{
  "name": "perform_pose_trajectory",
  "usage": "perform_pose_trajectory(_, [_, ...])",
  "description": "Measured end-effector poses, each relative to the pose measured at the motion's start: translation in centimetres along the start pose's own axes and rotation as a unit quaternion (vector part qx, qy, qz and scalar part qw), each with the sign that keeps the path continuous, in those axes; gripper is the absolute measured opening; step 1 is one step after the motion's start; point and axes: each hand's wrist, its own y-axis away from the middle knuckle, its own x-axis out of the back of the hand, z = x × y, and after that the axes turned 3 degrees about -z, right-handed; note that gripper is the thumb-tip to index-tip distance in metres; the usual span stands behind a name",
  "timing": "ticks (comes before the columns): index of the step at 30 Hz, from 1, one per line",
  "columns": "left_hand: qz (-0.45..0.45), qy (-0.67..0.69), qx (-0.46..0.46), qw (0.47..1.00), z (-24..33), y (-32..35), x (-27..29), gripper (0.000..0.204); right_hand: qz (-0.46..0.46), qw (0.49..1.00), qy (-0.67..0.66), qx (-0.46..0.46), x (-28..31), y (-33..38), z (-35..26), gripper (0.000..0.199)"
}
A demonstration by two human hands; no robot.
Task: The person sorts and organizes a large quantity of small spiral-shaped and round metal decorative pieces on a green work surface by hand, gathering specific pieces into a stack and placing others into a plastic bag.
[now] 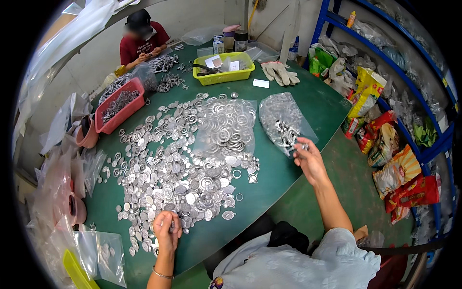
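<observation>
A broad pile of silver-grey metal pendants (159,180), mostly round and oval, lies loose across the green table (250,207). At the pile's near edge is my left hand (167,230), its fingers curled together; what they hold, if anything, is hidden. My right hand (310,161) is raised by the table's right edge, closed around small silvery metal pieces whose kind I cannot make out. Just beyond it lies a clear plastic bag (284,113) with shiny metal parts (287,133) in its near end. Another clear bag (226,126), filled with metal rings, rests on the pile.
At the back stand a yellow basket (224,77) and a red basket (120,106) of metal pieces. White gloves (279,73) lie near the far edge. Across the table sits another person (142,41). Blue shelves (409,91) with bags line the right; a clear sleeve (103,255) lies lower left.
</observation>
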Motion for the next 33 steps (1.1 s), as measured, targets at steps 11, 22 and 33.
perform_pose_trajectory(11, [0.086, -0.021, 0.117, 0.989, -0.2, 3.9, -4.4, 0.017, 0.063, 0.717, 0.620, 0.313, -1.2, -4.2, 2.3, 0.054])
perform_pose_trajectory(22, [0.076, 0.124, 0.137, 0.980, -4.9, 6.7, -8.1, 0.019, -0.371, 0.717, 0.447, 0.386, -16.5, 5.0, 6.7, 0.044])
perform_pose_trajectory(33, [0.056, 0.207, 0.159, 0.964, -4.6, 7.0, -8.7, 0.034, -0.184, 0.931, 0.278, 0.148, -14.4, 2.5, 7.1, 0.007])
